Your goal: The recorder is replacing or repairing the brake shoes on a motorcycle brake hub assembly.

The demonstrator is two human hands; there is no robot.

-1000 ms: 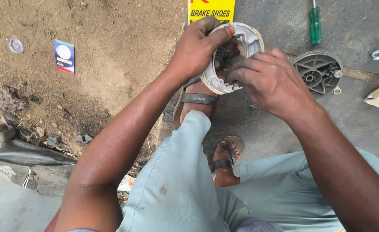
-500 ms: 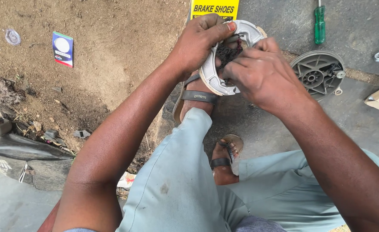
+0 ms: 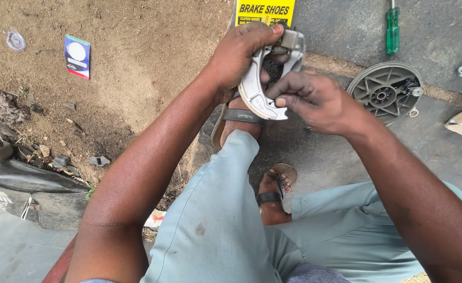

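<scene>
The ground carries everything here: a grey concrete floor [image 3: 346, 31] fills the far right part of the view, and a bare brown dirt patch [image 3: 136, 68] lies along its left edge. The person squats over the seam between the two, pale green trousers [image 3: 215, 225] drawn up and both feet in brown strap sandals [image 3: 241, 116], so the work sits above the knees, close under the eyes.

At the near left edge of the dirt rests a black leather bag [image 3: 37, 194], out of the way of the arms. Just beyond the right forearm, on the concrete near its border with the dirt, a round grey ribbed metal brake plate [image 3: 383, 94] lies flat, face up, probably kept within reach.

The thing being worked on is a curved silver-grey metal brake shoe [image 3: 259, 91], held up in the air above the left sandal, not resting on the ground. The left hand [image 3: 238, 55] wraps over its outer arc, thumb near the squared end at the top; its grip is closed firmly on the shoe, which steadies it. The right hand [image 3: 314, 99] comes in from the other side, fingertips pinched narrowly at the shoe's inner edge, apparently handling a small dark part there that cannot be made out.

At the far edge lies a yellow printed cardboard box [image 3: 265, 11], then a green-handled screwdriver [image 3: 393, 30] well apart to the right. A small blue-and-white packet [image 3: 77, 55] lies on the dirt.
</scene>
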